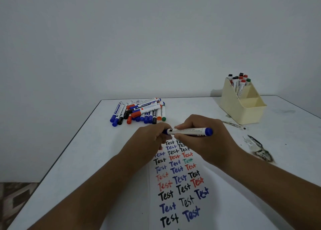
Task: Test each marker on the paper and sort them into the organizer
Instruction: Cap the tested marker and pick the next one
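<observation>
Both hands above the paper (175, 186), right hand (206, 141) gripping the blue marker (189, 131) level, left hand (149, 143) pinching its cap end.

Dim, flat, bluish light with faint soft shadows; the bench (191, 106) edges bow from wide-angle distortion, the hands (149, 143) slightly blurred, no glare anywhere

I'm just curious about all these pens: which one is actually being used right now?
The blue marker held level between both hands above the paper. The others lie piled on the table or stand in the organizer.
</observation>
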`<move>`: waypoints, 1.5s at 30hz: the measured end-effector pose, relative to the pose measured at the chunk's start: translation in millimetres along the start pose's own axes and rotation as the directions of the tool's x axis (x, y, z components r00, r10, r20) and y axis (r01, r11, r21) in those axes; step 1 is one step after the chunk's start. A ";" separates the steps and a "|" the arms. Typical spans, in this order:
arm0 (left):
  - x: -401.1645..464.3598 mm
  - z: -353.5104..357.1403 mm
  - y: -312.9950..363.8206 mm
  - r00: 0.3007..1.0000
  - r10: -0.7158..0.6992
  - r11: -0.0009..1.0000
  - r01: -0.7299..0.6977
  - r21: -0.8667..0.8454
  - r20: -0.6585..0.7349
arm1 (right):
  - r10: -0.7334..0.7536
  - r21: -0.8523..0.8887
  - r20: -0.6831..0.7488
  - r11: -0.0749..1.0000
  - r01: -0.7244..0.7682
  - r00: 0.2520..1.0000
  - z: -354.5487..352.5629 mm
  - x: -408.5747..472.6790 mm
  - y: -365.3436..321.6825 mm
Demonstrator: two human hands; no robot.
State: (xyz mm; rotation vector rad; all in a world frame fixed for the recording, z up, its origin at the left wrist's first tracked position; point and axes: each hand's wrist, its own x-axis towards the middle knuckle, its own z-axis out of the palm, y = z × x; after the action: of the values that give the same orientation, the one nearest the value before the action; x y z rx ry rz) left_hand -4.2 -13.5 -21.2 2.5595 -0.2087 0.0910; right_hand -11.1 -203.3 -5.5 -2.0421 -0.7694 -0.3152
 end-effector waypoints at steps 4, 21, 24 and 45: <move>-4.4 1.6 -4.7 1.000 -0.027 0.999 0.027 0.043 -0.003 | 0.216 0.163 0.071 0.961 -0.225 0.974 -1.4 1.6 6.0; -4.5 17.3 -39.8 0.996 -0.037 0.983 0.023 0.181 0.075 | 0.288 -0.080 -0.346 0.939 -0.334 0.893 -164.8 94.9 72.2; -1.8 20.9 -44.3 0.992 -0.073 0.976 0.050 0.211 0.099 | 0.225 -0.203 -0.435 0.919 -0.339 0.872 -186.7 105.7 88.5; 5.3 21.9 -47.2 0.985 -0.093 0.959 0.049 0.278 0.146 | 0.416 -0.512 -0.325 0.678 -0.528 0.849 -147.1 107.9 137.8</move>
State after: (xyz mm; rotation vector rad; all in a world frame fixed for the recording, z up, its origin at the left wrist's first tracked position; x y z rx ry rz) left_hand 9.5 13.0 -64.2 2.8502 -0.1731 -0.1194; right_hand 169.5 -336.6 38.1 -2.6580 0.0289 -0.4711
